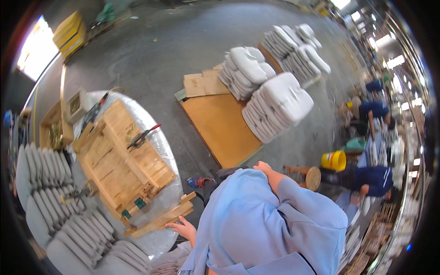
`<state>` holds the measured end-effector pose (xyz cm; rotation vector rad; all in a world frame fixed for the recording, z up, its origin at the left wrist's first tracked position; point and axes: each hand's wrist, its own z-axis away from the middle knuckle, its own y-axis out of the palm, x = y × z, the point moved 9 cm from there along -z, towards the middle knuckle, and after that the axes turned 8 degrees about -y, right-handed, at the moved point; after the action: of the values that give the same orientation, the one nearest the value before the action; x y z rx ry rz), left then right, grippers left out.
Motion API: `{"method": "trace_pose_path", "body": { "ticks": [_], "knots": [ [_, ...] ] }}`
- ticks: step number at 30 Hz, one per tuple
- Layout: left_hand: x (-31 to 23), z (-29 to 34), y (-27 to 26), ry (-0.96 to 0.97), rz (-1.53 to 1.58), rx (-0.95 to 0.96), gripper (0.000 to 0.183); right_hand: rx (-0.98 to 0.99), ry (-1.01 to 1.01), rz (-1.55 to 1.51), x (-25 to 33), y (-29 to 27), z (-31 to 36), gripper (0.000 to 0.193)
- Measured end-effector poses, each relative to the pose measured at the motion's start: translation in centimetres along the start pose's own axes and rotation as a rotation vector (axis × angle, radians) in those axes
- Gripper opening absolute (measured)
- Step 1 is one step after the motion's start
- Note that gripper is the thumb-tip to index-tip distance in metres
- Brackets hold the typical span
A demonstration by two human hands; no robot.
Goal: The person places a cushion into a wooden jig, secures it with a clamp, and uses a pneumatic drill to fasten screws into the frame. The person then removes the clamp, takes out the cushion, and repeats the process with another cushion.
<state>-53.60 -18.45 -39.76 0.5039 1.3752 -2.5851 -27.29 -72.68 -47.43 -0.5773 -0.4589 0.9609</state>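
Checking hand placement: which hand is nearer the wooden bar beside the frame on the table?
Left. The left hand is close beside the wooden bar, contact unclear; the right hand is farther off, by the blue shirt.

On one desk (143,117) are listed: one wooden frame (110,151), one red-handled clamp (145,135), two green pads (140,202); the overlapping loose planks (160,220) cannot be counted. Also recorded are two open wooden boxes (83,101), one brown board (222,126), one yellow bucket (333,160), one round stool (313,178). White cushions (277,107) are stacked, their number unclear.
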Motion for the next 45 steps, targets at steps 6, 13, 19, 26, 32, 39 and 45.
{"method": "trace_pose_path", "body": {
  "ticks": [6,13,19,26,32,39,45],
  "knots": [
    [4.7,-3.6,2.1,0.098,-0.21,-0.09,0.1,-0.044,-0.155,-0.245,-4.7,3.6,-2.4,0.035],
    [4.9,-5.9,2.0,-0.022,0.106,0.062,0.105,-0.123,-0.018,-0.506,-11.3,1.5,-6.3,0.036],
    [2.3,9.7,6.1,-0.347,0.315,-0.166,0.089,-0.104,-0.041,-0.796,-18.4,-5.3,-19.6,0.051],
    [2.1,29.0,29.1,-0.285,0.074,0.592,0.081,-0.389,0.166,-1.433,-27.8,-20.8,-31.4,0.073],
    [-5.4,35.2,36.2,-0.047,-0.146,0.69,0.078,-0.411,0.306,-1.58,-30.9,-25.1,-37.9,0.095],
    [-11.3,37.1,37.0,0.024,-0.222,0.614,0.075,-0.413,0.377,-1.42,-30.4,-26.4,-41.1,0.1],
    [-12.6,37.8,36.0,0.048,-0.327,0.624,0.073,-0.436,0.445,-1.526,-31.8,-24.7,-42.2,0.089]
  ]
}}
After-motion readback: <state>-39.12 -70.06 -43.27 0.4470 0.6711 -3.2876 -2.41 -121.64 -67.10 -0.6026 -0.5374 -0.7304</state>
